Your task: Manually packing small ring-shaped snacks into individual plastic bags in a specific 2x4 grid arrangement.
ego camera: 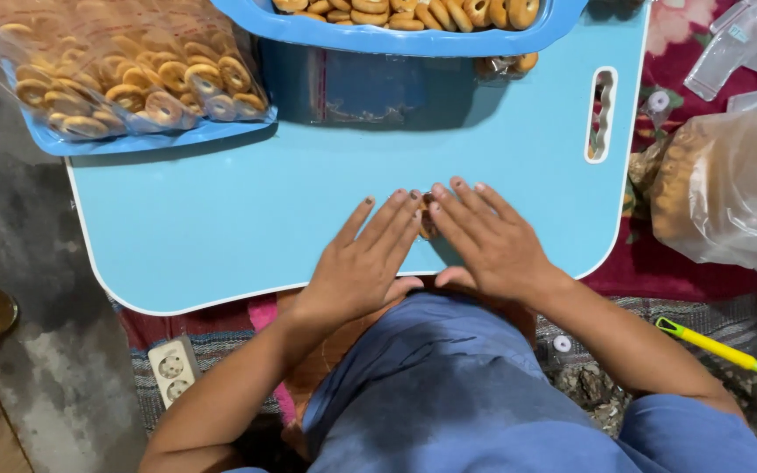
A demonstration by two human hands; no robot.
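My left hand and my right hand lie flat, palms down, side by side on a light blue low table near its front edge. Fingers of both hands are stretched out and slightly apart. Between and under the fingertips a small brown ring-shaped cookie item peeks out, mostly hidden by the hands. I cannot tell whether it is bagged.
A blue tray at the back left carries clear bags of ring cookies. A blue tub of loose ring cookies stands at the back middle. At right lies a large plastic bag of cookies; a power strip and a yellow-green stick lie on the floor.
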